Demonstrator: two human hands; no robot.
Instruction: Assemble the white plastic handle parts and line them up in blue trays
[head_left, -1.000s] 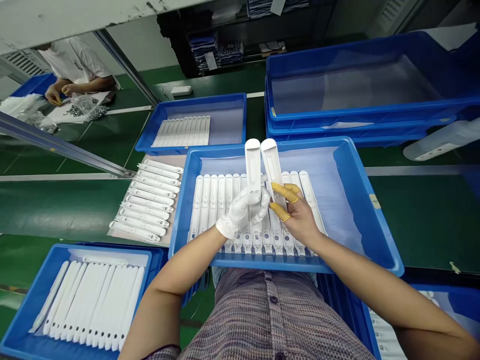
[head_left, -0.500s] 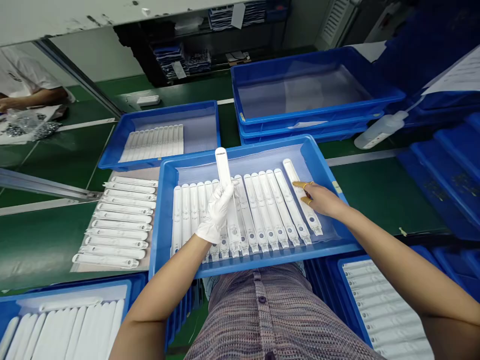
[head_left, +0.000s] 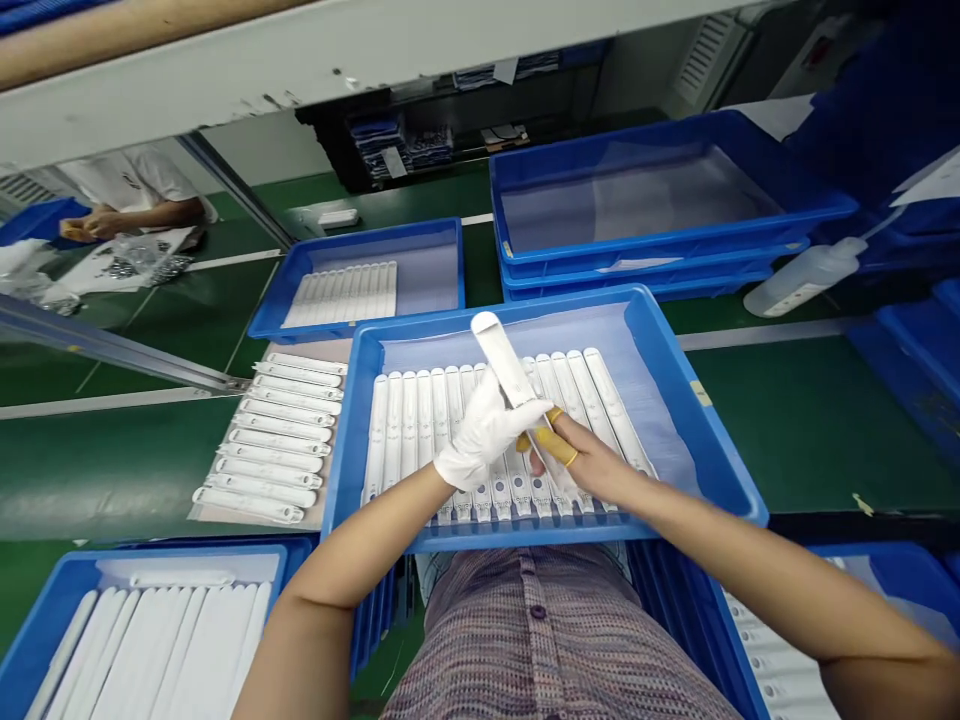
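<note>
My left hand (head_left: pixel 475 436), in a white glove, is closed around a long white plastic casing (head_left: pixel 501 354) tilted above the light blue tray (head_left: pixel 540 538). My right hand (head_left: pixel 594 462), with yellow finger cots on its fingertips, grips the lower part of the same casing, close to the left thumb. Beneath both hands, a row of similar white casings (head_left: pixel 409 420) lies side by side in the tray; the hands hide part of it. Motion blurs the casing's lower end.
More casings (head_left: pixel 277 435) lie on a board at left. A blue tray (head_left: pixel 424 240) with casings stands behind, beside stacked trays (head_left: pixel 667 250) and a plastic bottle (head_left: pixel 806 278). Casings fill a lower-left tray (head_left: pixel 271 560). Another person's hands (head_left: pixel 101 222) work far left.
My right hand has left the casing at the tray's right end and moved left onto the one in my left hand. That casing now tilts more. The view has shifted.
</note>
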